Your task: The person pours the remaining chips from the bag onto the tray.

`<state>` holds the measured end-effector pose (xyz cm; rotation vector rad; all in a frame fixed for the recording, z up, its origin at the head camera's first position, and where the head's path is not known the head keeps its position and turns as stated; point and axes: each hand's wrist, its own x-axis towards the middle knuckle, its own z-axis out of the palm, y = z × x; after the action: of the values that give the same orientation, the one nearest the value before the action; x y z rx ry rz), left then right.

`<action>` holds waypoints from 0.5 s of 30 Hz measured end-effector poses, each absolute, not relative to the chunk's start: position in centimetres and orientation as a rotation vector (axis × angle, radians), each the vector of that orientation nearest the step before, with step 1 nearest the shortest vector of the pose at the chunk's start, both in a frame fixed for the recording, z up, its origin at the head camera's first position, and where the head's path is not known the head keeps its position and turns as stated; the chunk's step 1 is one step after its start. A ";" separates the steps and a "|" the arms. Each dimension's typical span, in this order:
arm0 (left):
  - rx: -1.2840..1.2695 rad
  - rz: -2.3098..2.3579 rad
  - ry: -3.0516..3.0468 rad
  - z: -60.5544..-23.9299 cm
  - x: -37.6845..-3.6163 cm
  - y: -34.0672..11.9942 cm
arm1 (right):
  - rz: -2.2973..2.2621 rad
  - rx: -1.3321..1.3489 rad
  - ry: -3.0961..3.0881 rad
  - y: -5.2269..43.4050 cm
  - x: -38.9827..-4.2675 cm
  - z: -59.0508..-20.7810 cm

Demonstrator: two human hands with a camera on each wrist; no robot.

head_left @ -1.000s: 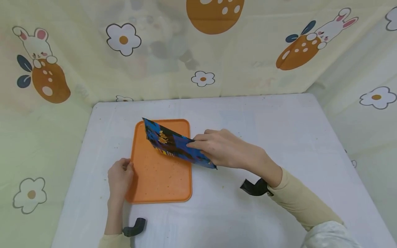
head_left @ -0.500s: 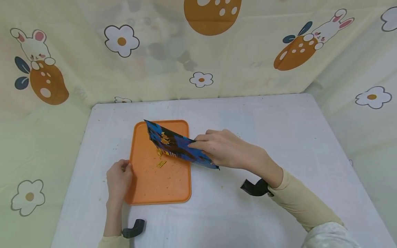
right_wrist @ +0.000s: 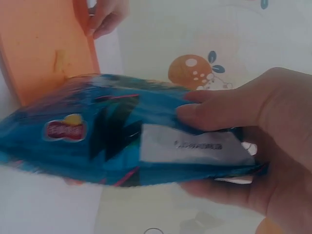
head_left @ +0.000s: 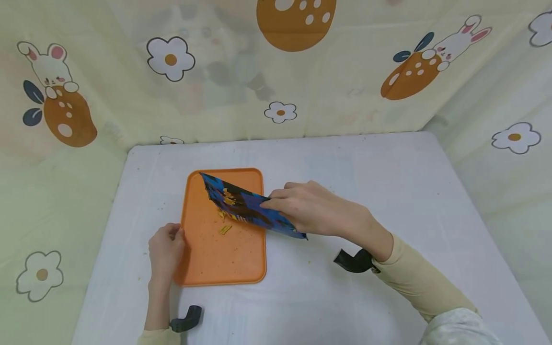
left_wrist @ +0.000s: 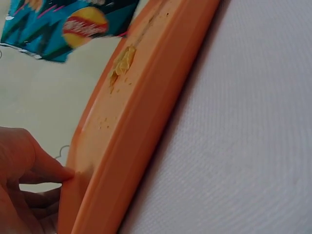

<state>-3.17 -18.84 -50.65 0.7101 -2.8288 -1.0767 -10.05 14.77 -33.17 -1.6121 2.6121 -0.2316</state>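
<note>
Snack bag (head_left: 250,211), gripped by right hand (head_left: 308,208), apparently spills chips (head_left: 224,229) onto tray (head_left: 224,258).

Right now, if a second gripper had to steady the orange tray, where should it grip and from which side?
Probably the near-left rim of the orange tray, approached from the left, where the left hand already pinches it. The tray lies flat with a raised lip, so a thumb-over pinch fits. The far right is covered by the chip bag, tilted in the right hand, with chip pieces below its mouth.
</note>
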 end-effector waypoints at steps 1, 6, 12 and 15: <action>0.706 -1.074 -2.828 -50.7 -3.1 -18.9 | -0.227 -1.610 2.606 14.7 -10.0 -33.2; 0.707 -1.079 -2.828 -50.6 -3.0 -18.9 | -0.228 -1.611 2.601 14.6 -10.0 -33.5; 0.712 -1.070 -2.820 -50.8 -3.1 -18.9 | -0.265 -1.651 2.613 14.8 -10.2 -33.4; 0.704 -1.066 -2.817 -50.9 -3.2 -18.9 | -0.285 -1.675 2.615 14.9 -10.2 -33.3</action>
<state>-3.25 -18.87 -50.94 0.7043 -2.8167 -1.0662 -10.25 14.85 -33.32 -1.6748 2.6151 -0.2846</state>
